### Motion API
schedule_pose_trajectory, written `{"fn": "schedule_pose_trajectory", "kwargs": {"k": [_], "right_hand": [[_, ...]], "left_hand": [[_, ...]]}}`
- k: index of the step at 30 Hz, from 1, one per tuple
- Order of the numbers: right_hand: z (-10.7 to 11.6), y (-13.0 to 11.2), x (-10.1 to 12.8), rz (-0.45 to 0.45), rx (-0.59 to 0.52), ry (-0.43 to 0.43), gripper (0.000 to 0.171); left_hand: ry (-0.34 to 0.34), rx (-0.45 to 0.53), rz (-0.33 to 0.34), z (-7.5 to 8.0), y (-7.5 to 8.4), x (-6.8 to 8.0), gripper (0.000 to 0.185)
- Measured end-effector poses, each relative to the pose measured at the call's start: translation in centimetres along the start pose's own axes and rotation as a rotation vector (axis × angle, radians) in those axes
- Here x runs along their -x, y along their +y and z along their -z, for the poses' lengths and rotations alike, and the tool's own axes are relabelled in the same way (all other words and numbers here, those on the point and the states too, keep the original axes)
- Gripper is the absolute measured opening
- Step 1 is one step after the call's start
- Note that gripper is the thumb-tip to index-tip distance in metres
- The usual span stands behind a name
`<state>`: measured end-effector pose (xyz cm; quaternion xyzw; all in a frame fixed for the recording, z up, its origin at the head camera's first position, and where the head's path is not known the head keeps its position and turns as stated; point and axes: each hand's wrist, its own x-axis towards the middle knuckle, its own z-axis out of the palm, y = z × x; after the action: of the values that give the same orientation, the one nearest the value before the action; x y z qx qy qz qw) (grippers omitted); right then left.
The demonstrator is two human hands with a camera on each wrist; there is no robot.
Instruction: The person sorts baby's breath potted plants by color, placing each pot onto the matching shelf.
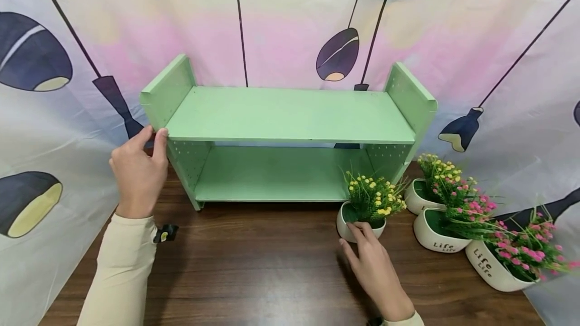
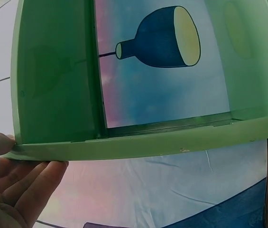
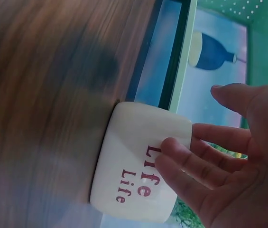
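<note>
A green two-tier shelf (image 1: pixel 290 114) stands on a brown wooden table. At its left side my left hand (image 1: pixel 140 167) grips the front edge of the side panel. In the left wrist view the thumb lies on one side of that green edge (image 2: pixel 171 145) and the fingers on the other. My right hand (image 1: pixel 371 265) is at a white flowerpot (image 1: pixel 360 230) with yellow artificial flowers (image 1: pixel 376 195), before the shelf's right end. Seen from the right wrist, its fingers reach loosely to the pot's lettered "Life" face (image 3: pixel 129 161), with the thumb held apart.
To the right stand three more white pots: one with yellow flowers (image 1: pixel 437 172) at the back, one with pink flowers (image 1: pixel 476 208), and another pink one (image 1: pixel 527 250) near the table's right edge. A curtain (image 1: pixel 281 24) printed with lamps hangs behind the shelf.
</note>
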<state>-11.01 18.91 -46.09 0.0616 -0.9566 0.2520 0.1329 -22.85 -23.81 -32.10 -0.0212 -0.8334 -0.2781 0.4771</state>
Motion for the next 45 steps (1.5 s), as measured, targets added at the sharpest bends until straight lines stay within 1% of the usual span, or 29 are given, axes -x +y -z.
{"fn": "schedule_pose_trajectory", "kwargs": {"k": [4,10,12,15,18,22,26,31,37,45], "right_hand": [[0.0,0.0,0.0,0.037,-0.046,0.014,0.041],[1.6,2.5,0.4,0.185,-0.135,0.186,0.033],[2.2,3.5,0.3,0.213,-0.167,0.21,0.029],[3.1,4.8,0.2,0.202,-0.196,0.198,0.025],[3.5,5.9,0.0,0.177,-0.171,0.172,0.023],[3.4,7.1,-0.4,0.171,-0.126,0.151,0.023],[3.0,7.8,-0.6,0.159,-0.121,0.156,0.024],[2.4,8.2,-0.3,0.147,-0.167,0.179,0.025],[1.7,8.0,-0.3,0.172,-0.225,0.226,0.026],[1.5,7.8,-0.4,0.116,-0.203,0.229,0.025]], "left_hand": [[0.002,-0.009,0.006,0.1,-0.2,0.1,0.036],[0.007,-0.015,0.009,0.4,-0.5,0.3,0.037],[0.016,-0.015,0.006,0.5,-0.5,0.3,0.038],[0.026,-0.024,-0.001,0.7,-0.5,0.3,0.039],[0.025,-0.023,-0.011,0.8,-0.3,0.2,0.038],[0.011,-0.026,-0.019,0.6,-0.1,-0.1,0.036],[0.001,-0.028,-0.015,0.3,0.0,-0.2,0.035],[0.006,-0.023,-0.017,0.0,-0.1,-0.2,0.034],[0.016,-0.027,-0.018,-0.2,-0.4,-0.1,0.034],[0.017,-0.014,-0.021,-0.1,-0.2,0.1,0.032]]}}
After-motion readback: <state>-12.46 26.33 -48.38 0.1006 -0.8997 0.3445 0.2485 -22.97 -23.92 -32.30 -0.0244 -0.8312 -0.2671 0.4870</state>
